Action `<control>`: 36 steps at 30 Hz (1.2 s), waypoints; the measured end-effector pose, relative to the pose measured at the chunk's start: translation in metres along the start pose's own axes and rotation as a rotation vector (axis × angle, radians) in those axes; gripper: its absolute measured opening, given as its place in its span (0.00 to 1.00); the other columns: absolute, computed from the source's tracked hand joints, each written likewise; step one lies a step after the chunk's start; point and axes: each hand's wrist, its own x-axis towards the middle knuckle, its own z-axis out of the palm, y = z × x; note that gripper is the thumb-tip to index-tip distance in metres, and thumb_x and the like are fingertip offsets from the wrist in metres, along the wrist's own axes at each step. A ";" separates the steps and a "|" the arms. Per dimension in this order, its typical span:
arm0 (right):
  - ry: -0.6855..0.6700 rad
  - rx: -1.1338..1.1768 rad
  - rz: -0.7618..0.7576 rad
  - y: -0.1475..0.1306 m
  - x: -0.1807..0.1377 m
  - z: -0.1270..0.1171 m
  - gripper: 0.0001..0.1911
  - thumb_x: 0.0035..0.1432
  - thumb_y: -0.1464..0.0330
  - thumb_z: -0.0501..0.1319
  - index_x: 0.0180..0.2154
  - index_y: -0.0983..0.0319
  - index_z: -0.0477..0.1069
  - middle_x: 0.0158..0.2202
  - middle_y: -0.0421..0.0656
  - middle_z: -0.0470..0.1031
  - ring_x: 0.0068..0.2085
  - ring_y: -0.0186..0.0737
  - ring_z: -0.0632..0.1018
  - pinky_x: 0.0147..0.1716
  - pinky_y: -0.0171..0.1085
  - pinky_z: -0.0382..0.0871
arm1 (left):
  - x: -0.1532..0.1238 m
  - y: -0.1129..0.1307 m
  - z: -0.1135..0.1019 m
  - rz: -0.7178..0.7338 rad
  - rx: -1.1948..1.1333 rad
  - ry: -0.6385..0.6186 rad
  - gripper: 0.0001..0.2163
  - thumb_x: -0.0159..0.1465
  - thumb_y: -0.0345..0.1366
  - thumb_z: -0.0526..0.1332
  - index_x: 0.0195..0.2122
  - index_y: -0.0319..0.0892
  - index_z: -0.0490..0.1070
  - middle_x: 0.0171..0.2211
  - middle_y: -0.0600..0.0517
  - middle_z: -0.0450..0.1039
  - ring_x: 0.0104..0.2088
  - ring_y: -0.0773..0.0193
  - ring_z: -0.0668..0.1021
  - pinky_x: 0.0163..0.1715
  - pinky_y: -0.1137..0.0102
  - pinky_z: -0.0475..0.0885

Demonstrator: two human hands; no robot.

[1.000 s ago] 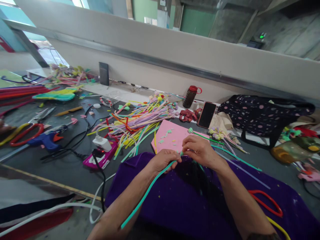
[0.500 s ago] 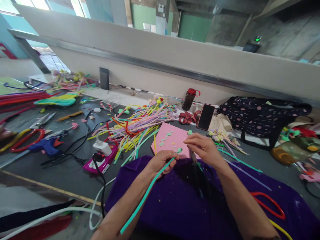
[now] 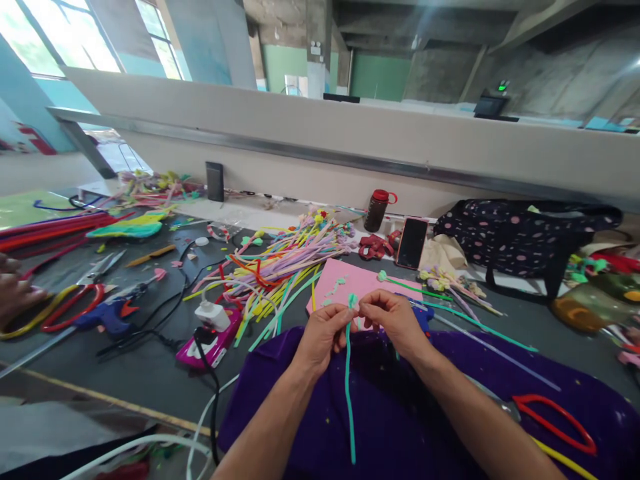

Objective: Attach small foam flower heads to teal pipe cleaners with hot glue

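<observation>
Now both hands on green stem (image 3: 348, 387)

A dark grey tabletop (image 3: 140, 373) stretches across the foreground. Behind it runs a long, pale low wall (image 3: 350, 130) with a metal rail (image 3: 300, 155) fixed along its face. Beyond the wall stand a concrete pillar (image 3: 317, 47) and a green back wall (image 3: 380, 77) under bare grey ceiling beams (image 3: 450, 27). Tall windows (image 3: 60, 40) at the upper left pour in bright daylight beside a light-blue wall panel (image 3: 210, 40).
</observation>
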 end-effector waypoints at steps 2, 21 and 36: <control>0.018 0.007 -0.019 0.000 0.000 0.001 0.07 0.47 0.65 0.60 0.26 0.63 0.70 0.20 0.38 0.69 0.20 0.30 0.68 0.18 0.29 0.60 | 0.000 0.000 0.001 0.017 0.020 -0.002 0.12 0.51 0.42 0.62 0.26 0.37 0.69 0.18 0.56 0.69 0.10 0.77 0.62 0.09 0.79 0.51; 0.014 0.040 -0.067 -0.004 -0.007 0.007 0.07 0.45 0.66 0.63 0.25 0.62 0.67 0.19 0.36 0.68 0.19 0.29 0.66 0.19 0.29 0.60 | -0.002 -0.002 -0.002 -0.059 -0.100 -0.176 0.11 0.55 0.42 0.58 0.26 0.38 0.63 0.17 0.57 0.67 0.10 0.78 0.63 0.08 0.81 0.51; 0.061 -0.064 -0.120 -0.003 -0.009 0.008 0.06 0.47 0.68 0.60 0.25 0.63 0.66 0.20 0.35 0.65 0.19 0.28 0.65 0.19 0.29 0.59 | -0.003 -0.002 0.001 0.014 -0.038 -0.180 0.11 0.55 0.42 0.59 0.26 0.39 0.62 0.18 0.58 0.67 0.10 0.79 0.62 0.09 0.81 0.51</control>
